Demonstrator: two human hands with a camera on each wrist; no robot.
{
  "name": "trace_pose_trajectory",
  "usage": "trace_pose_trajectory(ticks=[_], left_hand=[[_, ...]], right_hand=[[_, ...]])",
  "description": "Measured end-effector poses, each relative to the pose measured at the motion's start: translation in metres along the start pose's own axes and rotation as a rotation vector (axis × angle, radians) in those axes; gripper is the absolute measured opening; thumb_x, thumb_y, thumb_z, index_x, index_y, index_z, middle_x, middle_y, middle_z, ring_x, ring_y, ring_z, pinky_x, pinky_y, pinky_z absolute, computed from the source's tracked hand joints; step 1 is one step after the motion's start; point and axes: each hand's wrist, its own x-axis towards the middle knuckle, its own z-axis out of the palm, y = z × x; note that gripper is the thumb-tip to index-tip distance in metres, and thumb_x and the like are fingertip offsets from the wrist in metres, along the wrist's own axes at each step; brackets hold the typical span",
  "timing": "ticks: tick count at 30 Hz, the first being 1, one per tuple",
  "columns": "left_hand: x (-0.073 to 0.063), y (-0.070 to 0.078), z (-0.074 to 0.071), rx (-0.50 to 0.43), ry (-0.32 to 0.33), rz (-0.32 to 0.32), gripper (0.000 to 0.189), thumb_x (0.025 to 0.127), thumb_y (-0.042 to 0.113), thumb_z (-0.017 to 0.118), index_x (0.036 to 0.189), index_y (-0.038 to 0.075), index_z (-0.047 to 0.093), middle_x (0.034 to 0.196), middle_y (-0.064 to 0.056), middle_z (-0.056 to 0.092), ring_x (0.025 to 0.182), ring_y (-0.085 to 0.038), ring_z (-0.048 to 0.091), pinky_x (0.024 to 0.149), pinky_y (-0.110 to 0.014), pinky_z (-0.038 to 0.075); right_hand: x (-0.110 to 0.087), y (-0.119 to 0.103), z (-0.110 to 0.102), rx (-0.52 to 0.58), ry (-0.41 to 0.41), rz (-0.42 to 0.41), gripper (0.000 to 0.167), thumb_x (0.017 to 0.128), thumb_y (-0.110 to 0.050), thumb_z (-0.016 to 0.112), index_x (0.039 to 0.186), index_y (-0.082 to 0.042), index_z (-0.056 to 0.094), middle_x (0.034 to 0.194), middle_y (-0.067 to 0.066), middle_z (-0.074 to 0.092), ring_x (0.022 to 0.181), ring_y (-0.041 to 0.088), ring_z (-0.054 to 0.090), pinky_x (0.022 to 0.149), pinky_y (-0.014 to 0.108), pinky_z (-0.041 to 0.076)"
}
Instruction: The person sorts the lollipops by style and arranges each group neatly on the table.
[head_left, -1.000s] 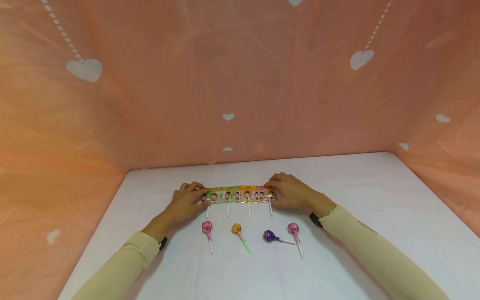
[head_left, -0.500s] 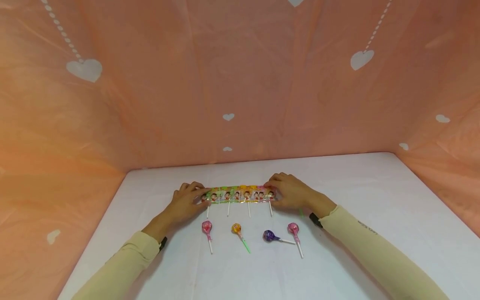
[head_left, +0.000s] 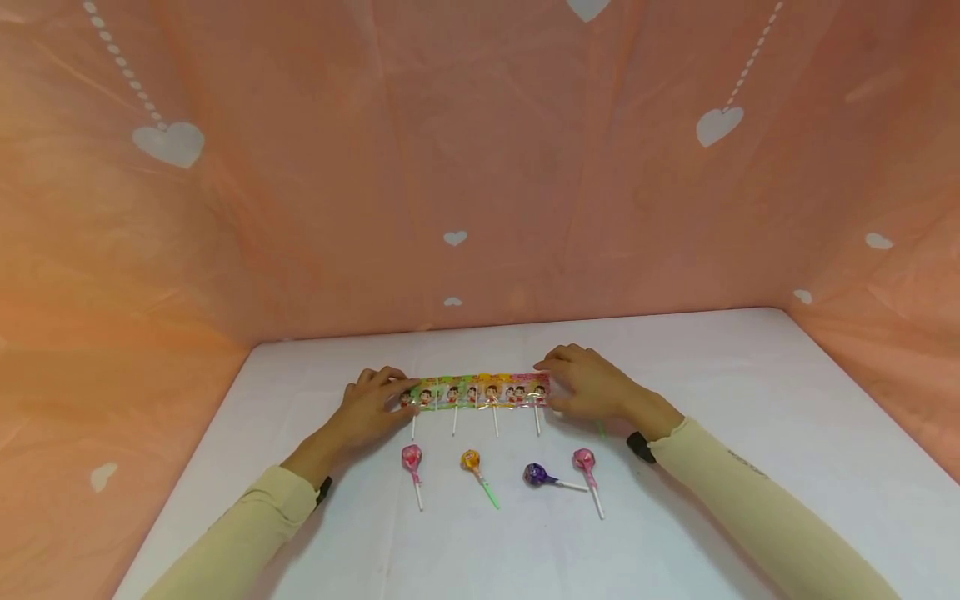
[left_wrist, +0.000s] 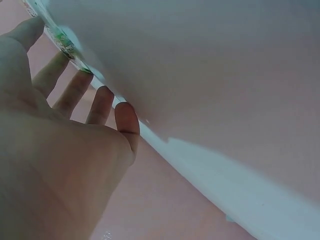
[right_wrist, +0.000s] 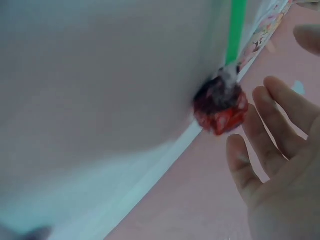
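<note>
A strip of joined flat wrapped lollipops (head_left: 480, 392) lies across the table, white sticks toward me. My left hand (head_left: 371, 406) rests at its left end, forefinger along the top edge and thumb by the bottom edge. In the left wrist view, the left hand's fingers (left_wrist: 75, 92) are fairly straight, tips along the strip. My right hand (head_left: 592, 385) is just off the strip's right end, its fingers loosely spread and holding nothing. A red-wrapped lollipop (right_wrist: 222, 105) with a green stick lies beside that hand in the right wrist view; in the head view the hand hides its head.
Nearer me lie a pink lollipop (head_left: 412, 458), an orange lollipop (head_left: 471, 461) with a green stick, a purple lollipop (head_left: 536, 475) and another pink lollipop (head_left: 584, 461). An orange cloth (head_left: 525, 183) with white hearts walls in the white table (head_left: 465, 558).
My right hand has drawn slightly right, off the strip's end, uncovering more of its pink section. The left hand stays in place, and the head view has tilted slightly.
</note>
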Motion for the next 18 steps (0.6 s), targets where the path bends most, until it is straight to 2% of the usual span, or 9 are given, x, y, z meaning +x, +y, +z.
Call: trace_pose_trajectory(ticks=[12,18], left_hand=[[-0.002,0.0,-0.001,-0.002,-0.005,0.005,0.05,0.095,0.037,0.065,0.141,0.019,0.057,0.139,-0.009,0.052,0.127,-0.034,0.042,0.1,-0.057,0.034],[-0.004,0.0,-0.002,-0.018,0.0,0.02,0.049,0.096,0.038,0.064,0.141,0.02,0.056,0.141,-0.01,0.051,0.128,-0.035,0.043,0.101,-0.058,0.034]], right_hand=[[-0.032,0.017,-0.017,-0.004,0.061,0.051,0.042,0.089,-0.028,0.066,0.128,-0.01,0.066,0.126,0.01,0.063,0.121,0.029,0.055,0.101,0.052,0.043],[-0.047,0.022,-0.018,-0.009,0.034,0.069,0.041,0.091,-0.029,0.066,0.127,-0.011,0.066,0.126,0.01,0.063,0.122,0.03,0.055,0.101,0.052,0.043]])
